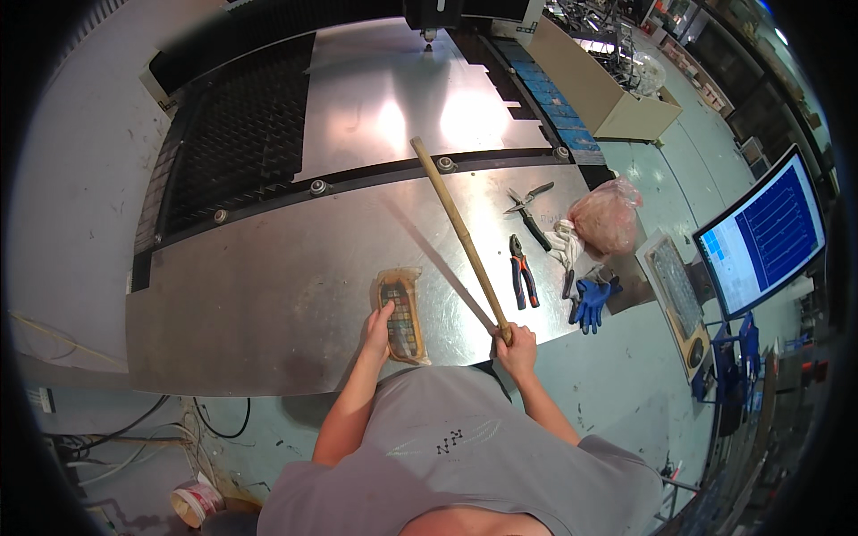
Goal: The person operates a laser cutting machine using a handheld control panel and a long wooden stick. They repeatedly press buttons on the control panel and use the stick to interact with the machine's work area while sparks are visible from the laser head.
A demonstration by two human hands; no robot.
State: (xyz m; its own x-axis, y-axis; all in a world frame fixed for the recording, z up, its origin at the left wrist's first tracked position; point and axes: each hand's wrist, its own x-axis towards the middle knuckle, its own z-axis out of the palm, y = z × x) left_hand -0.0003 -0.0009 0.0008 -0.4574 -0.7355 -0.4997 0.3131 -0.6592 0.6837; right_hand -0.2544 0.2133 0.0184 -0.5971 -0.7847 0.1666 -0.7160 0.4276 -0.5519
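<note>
My left hand [376, 332] is closed on the side of a handheld control pad [399, 313], its thumb over the rows of small keys. The pad has a yellowish rim and a clear plastic wrap. In my right hand [517, 348] is the lower end of a long bamboo stick [460, 228]. The stick slants up and away to the left, its far tip near the edge of a shiny metal sheet [357, 98]. Orange-and-black pliers [522, 272] lie to the right of the stick on the steel tabletop [259, 304], with a second pair of pliers [532, 214] farther back.
White gloves [565, 241], blue gloves [593, 302] and a pinkish plastic bag [608, 216] sit at the table's right end. Beyond stand a keyboard [674, 284] and a lit monitor [769, 237]. A machine head [431, 22] hangs over the sheet; dark slats [237, 125] lie left.
</note>
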